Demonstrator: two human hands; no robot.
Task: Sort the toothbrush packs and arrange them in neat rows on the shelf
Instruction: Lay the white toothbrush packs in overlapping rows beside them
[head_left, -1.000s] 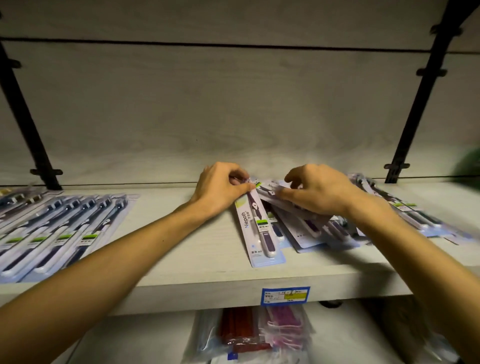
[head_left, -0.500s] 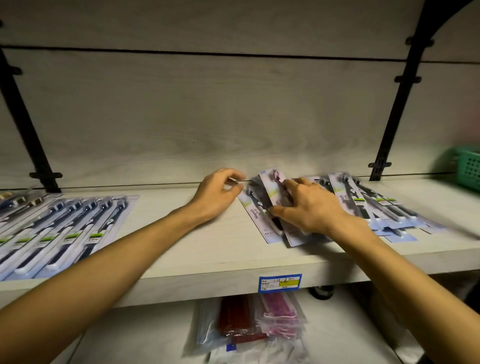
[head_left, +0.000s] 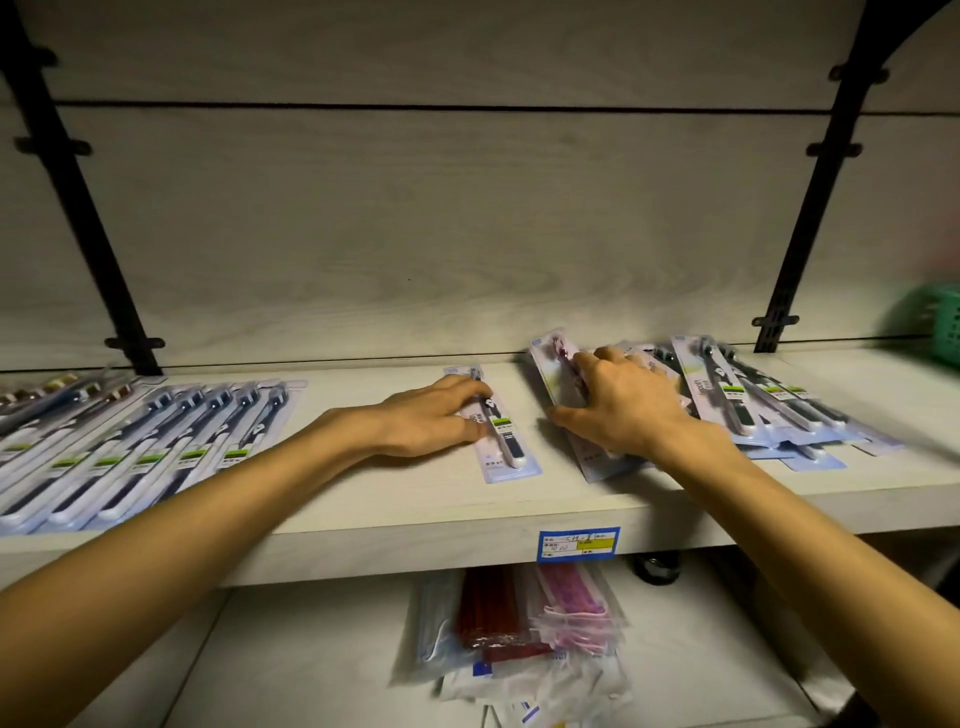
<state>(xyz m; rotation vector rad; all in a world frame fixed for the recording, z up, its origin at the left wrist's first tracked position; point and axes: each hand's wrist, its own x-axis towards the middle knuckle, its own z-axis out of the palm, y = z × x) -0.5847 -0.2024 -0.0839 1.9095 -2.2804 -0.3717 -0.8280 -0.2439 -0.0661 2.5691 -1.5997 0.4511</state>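
Note:
On the pale wooden shelf (head_left: 363, 535), my left hand (head_left: 431, 415) rests with fairly straight fingers on a single dark-handled toothbrush pack (head_left: 509, 447), which lies by itself just left of the pile. My right hand (head_left: 623, 405) sits on the loose pile of toothbrush packs (head_left: 758, 410). Its thumb is at the pile's left edge and its curled fingers hold a pink-handled pack (head_left: 553, 371) on top. A neat slanted row of packs (head_left: 156, 447) fills the left part of the shelf. Several more packs lie under my right palm, hidden.
Black upright brackets (head_left: 810, 223) stand against the back wall at left and right. A green basket (head_left: 935, 322) is at the far right. A blue price label (head_left: 578, 544) is on the shelf's front edge. Bagged goods (head_left: 519, 623) lie on the lower shelf.
My left hand has drawn one dark-handled pack leftward out of the pile, so it now lies apart. My right hand has stayed on the pile, now over the pink pack.

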